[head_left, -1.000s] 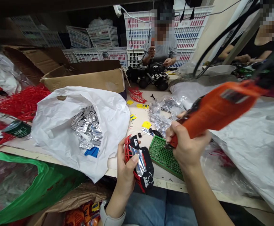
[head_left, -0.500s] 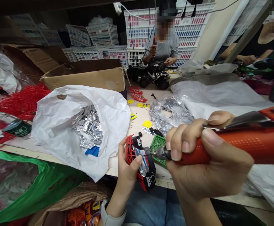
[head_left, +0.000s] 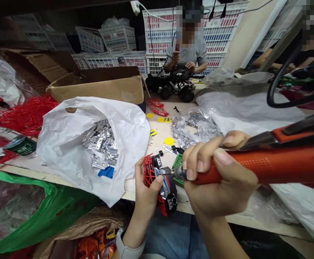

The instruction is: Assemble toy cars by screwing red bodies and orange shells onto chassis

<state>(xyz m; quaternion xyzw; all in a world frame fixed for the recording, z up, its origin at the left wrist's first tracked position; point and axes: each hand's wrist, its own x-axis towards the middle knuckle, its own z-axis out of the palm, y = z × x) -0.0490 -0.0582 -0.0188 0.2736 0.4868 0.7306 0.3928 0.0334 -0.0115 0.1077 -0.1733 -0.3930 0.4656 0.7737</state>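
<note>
My left hand [head_left: 145, 190] grips a red-and-black model [head_left: 168, 192], and my right hand [head_left: 218, 176] clenches an orange rotary tool [head_left: 264, 169] with its bit at the model.

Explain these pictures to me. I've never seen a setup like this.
There is no machine here: a person works with bare hands, and the picture comes from a camera worn on their head, looking forward and down. The left hand holds a black, red and silver model piece. The right hand holds an orange rotary tool, its metal tip at the piece. On the bench lie a green perforated tray and a white plastic bag of silver foil scraps. Another person sits opposite.
</note>
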